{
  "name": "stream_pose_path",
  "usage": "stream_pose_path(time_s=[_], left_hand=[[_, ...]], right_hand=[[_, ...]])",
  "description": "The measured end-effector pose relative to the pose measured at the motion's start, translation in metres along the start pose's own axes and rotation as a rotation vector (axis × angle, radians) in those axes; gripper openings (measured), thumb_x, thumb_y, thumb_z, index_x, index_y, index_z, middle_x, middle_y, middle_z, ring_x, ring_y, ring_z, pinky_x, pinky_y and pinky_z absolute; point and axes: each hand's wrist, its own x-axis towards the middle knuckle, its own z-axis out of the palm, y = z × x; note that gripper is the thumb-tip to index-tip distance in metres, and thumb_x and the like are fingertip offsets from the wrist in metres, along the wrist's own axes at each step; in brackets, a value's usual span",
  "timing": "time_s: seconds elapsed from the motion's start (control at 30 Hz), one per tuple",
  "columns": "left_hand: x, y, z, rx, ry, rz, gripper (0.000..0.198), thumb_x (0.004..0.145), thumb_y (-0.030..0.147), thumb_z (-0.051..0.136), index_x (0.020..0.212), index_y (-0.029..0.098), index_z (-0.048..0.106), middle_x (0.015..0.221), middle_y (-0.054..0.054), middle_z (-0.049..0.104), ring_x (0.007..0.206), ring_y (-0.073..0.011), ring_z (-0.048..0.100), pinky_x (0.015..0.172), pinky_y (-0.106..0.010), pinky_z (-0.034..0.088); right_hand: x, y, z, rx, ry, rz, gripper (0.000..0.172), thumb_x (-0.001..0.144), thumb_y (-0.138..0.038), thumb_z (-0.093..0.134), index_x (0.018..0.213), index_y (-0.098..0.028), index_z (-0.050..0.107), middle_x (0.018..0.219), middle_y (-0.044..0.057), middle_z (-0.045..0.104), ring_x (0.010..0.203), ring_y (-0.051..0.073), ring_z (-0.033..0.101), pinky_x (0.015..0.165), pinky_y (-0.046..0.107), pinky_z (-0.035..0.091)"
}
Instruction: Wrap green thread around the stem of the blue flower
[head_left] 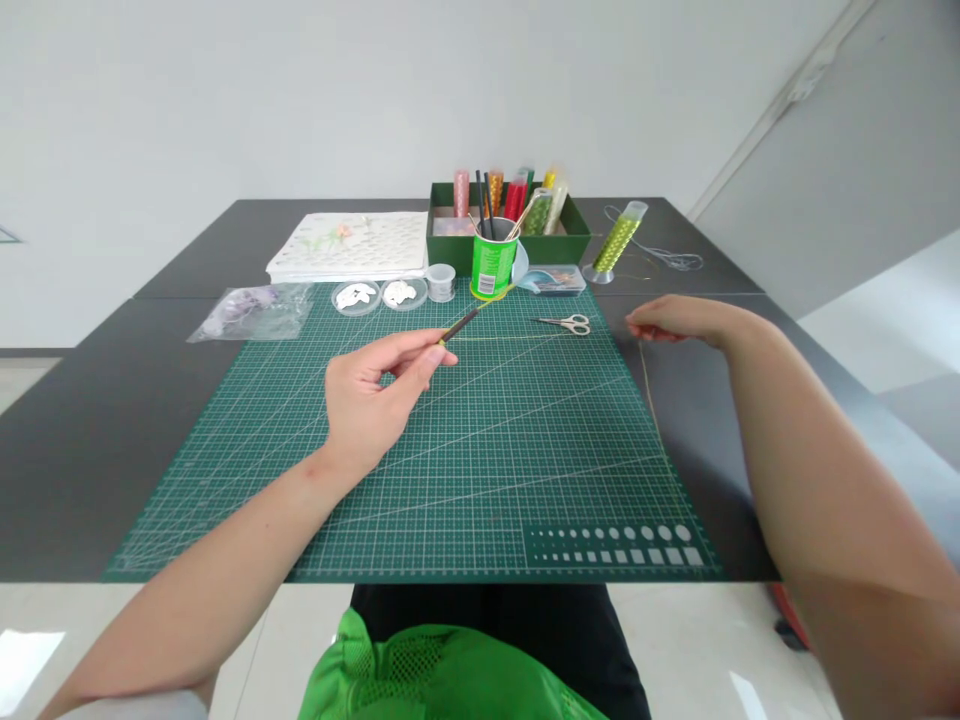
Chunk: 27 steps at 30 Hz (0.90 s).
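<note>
Pinching thin dark rod point(461, 322) in left hand point(371, 395) above mat point(487, 480) centre, apparently nipping fine wire point(652, 400) in right hand point(675, 320) at 3 o'clock; could kink or slip loose under uneven pull.

The bare left forearm reaches in from the lower left. The left hand point(375, 385) is raised with its thumb side up, thumb and forefinger pinched together, the other fingers curled in. The right arm comes from the lower right, wrist bent. The right hand point(671, 320) points leftward, knuckles up, fingertips drawn together.
</note>
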Motion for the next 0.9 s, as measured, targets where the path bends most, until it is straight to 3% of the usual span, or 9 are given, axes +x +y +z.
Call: stream_pose_path(time_s=[0.1,0.17,0.23,0.3,0.4,0.5,0.6,0.73,0.9], left_hand=[[-0.001,0.001,0.000,0.003,-0.017,-0.012,0.015,0.093,0.026,0.074,0.104,0.022,0.083,0.081,-0.001,0.082,0.057,-0.0103,0.067,0.055,-0.021,0.058],[-0.002,0.002,0.001,0.001,-0.031,-0.014,0.016,0.093,0.027,0.074,0.104,0.022,0.083,0.083,-0.002,0.082,0.058,-0.0104,0.068,0.055,-0.020,0.059],[-0.004,0.002,0.002,0.005,-0.048,-0.016,0.017,0.093,0.028,0.074,0.105,0.021,0.083,0.084,-0.003,0.082,0.059,-0.0109,0.069,0.056,-0.021,0.059],[-0.005,0.002,0.002,0.013,-0.068,-0.022,0.017,0.094,0.029,0.073,0.106,0.021,0.082,0.084,-0.003,0.082,0.058,-0.0113,0.069,0.056,-0.021,0.059],[-0.005,0.002,0.003,0.029,-0.090,-0.024,0.018,0.095,0.029,0.072,0.107,0.022,0.082,0.084,-0.003,0.082,0.059,-0.0119,0.070,0.056,-0.022,0.059],[-0.005,0.004,0.004,0.065,-0.107,-0.003,0.017,0.094,0.026,0.071,0.107,0.023,0.082,0.084,-0.001,0.083,0.063,-0.0126,0.073,0.060,-0.022,0.060],[-0.004,0.006,0.005,0.130,-0.090,0.027,0.017,0.094,0.023,0.071,0.107,0.024,0.082,0.085,0.001,0.083,0.063,-0.0124,0.073,0.060,-0.022,0.059],[-0.005,0.006,0.006,0.210,-0.050,0.046,0.016,0.095,0.024,0.070,0.106,0.025,0.082,0.088,0.002,0.083,0.069,-0.0141,0.076,0.065,-0.024,0.060],[-0.006,0.004,0.006,0.237,-0.046,0.037,0.016,0.096,0.027,0.069,0.106,0.024,0.082,0.092,0.001,0.084,0.078,-0.0164,0.079,0.067,-0.025,0.061]], right_hand=[[-0.007,-0.012,0.010,-0.142,0.362,-0.167,0.016,0.087,-0.018,0.070,0.071,-0.019,0.066,0.072,0.008,0.060,0.078,0.023,0.058,0.077,0.040,0.048],[-0.020,-0.033,0.030,-0.124,0.648,-0.395,0.007,0.090,-0.020,0.065,0.086,-0.020,0.070,0.090,0.012,0.065,0.099,0.030,0.060,0.096,0.049,0.046],[-0.038,-0.060,0.061,-0.024,0.781,-0.636,0.018,0.098,-0.025,0.053,0.100,-0.022,0.071,0.107,0.014,0.068,0.113,0.032,0.060,0.106,0.053,0.042],[-0.059,-0.088,0.095,0.091,0.617,-0.873,0.023,0.101,-0.031,0.049,0.108,-0.024,0.070,0.112,0.012,0.070,0.117,0.031,0.061,0.109,0.053,0.043],[-0.091,-0.119,0.139,0.399,0.157,-1.060,0.037,0.101,-0.042,0.055,0.134,-0.026,0.061,0.137,0.011,0.064,0.129,0.028,0.058,0.110,0.051,0.047],[-0.118,-0.132,0.161,0.726,-0.148,-1.026,0.048,0.103,-0.049,0.049,0.146,-0.026,0.050,0.119,0.009,0.069,0.096,0.021,0.070,0.091,0.041,0.058],[-0.137,-0.132,0.163,0.630,0.006,-0.897,0.040,0.105,-0.046,0.048,0.137,-0.025,0.059,0.078,0.000,0.065,0.055,0.014,0.054,0.060,0.030,0.051],[-0.148,-0.129,0.154,0.230,0.331,-0.923,0.033,0.107,-0.036,0.043,0.115,-0.022,0.071,0.079,0.004,0.072,0.052,0.013,0.052,0.052,0.031,0.040],[-0.150,-0.130,0.145,0.121,0.294,-0.979,0.033,0.107,-0.034,0.043,0.109,-0.022,0.074,0.084,0.006,0.076,0.058,0.015,0.061,0.053,0.030,0.041]])
